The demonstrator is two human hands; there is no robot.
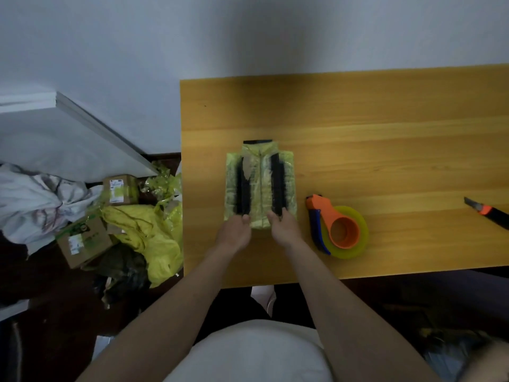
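Lying on surface (358, 133): parcel (260, 183) in yellow-green tape, two black lengthwise stripes; left hand (235, 234) and right hand (285, 228) fingers curled on its near edge.

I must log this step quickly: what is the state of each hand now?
Left hand: grips the near edge of the taped parcel.
Right hand: grips that same near edge.
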